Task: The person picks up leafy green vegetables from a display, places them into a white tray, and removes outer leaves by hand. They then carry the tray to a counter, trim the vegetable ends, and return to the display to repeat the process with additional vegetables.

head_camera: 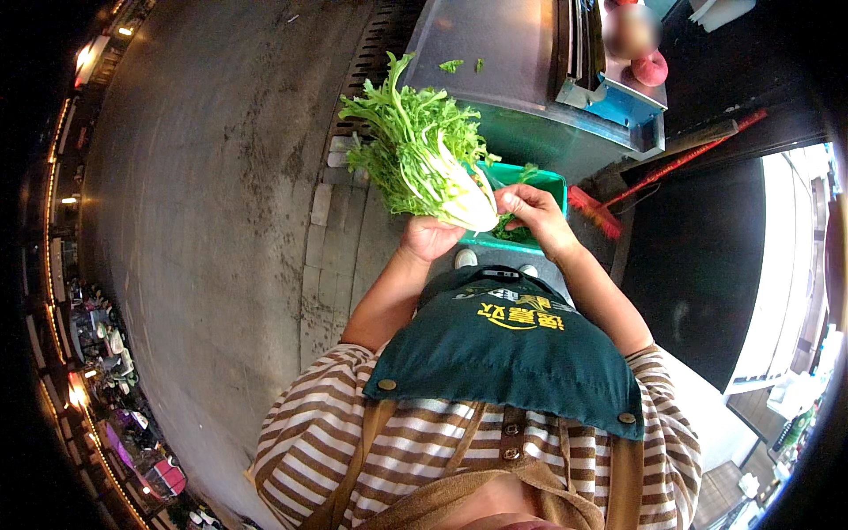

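Observation:
A leafy head of curly endive (pixel 424 152), pale at the base and frilly green at the tips, is held up before my chest. My left hand (pixel 434 237) supports it from beneath, its fingers partly hidden behind the white stalks. At the right side of the base, my right hand (pixel 530 211) has its thumb and fingers closed on the edge of the stalks; exactly which stalk they pinch is hard to see. Below stands a green plastic crate (pixel 560 184) with more leafy greens (pixel 513 228) in it, partly covered by the endive and my right hand.
Beyond the crate is a metal counter (pixel 490 40) with loose leaf scraps (pixel 451 65) on top. A peach-like pink fruit (pixel 650 68) sits on a ledge at its right. A red broom (pixel 596 211) leans by the dark doorway. Paving and a drain grate (pixel 381 40) lie left.

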### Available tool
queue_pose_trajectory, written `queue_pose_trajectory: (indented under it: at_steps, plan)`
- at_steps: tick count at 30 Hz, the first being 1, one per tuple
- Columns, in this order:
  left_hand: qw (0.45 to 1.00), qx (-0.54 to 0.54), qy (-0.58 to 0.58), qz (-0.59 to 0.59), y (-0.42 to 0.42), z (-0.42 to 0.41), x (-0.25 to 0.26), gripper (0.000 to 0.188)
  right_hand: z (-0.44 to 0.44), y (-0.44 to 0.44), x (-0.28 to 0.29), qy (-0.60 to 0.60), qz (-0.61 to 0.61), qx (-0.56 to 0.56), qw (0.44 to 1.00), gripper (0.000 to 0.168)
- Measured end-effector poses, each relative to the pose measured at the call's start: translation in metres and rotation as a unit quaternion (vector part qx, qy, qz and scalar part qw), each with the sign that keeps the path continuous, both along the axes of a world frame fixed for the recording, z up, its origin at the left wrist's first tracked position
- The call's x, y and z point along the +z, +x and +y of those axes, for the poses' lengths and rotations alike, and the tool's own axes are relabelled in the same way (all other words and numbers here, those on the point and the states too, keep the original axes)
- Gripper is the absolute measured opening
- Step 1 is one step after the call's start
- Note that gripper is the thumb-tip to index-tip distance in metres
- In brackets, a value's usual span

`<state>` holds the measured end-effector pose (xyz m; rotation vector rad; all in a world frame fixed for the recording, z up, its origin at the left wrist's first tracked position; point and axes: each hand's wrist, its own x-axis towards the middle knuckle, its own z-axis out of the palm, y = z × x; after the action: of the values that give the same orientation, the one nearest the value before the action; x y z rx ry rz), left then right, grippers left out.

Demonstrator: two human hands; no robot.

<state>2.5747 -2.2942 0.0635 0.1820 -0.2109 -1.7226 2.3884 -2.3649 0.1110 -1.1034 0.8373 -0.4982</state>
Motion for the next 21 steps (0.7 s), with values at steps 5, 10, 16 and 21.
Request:
queue_pose_trajectory:
  at_steps: [5, 10, 16, 21]
  plan:
    - [0.998, 0.018, -0.014, -0.06, -0.006, -0.004, 0.001, 0.069, 0.004, 0.009, -0.002, 0.054, -0.054, -0.113, 0.991, 0.013]
    - [0.993, 0.004, -0.027, 0.118, -0.007, -0.007, 0.003, 0.066, -0.009, -0.013, -0.037, 0.192, -0.041, -0.234, 0.952, 0.009]
    - [0.964, -0.04, -0.081, 0.251, -0.016, -0.013, 0.022, 0.067, -0.014, -0.043, -0.079, -0.199, 0.388, 0.04, 0.899, 0.025]
    - [0.923, -0.12, -0.018, 0.364, -0.022, -0.011, 0.02, 0.063, -0.008, -0.028, -0.045, -0.03, 0.158, -0.016, 0.987, 0.04]
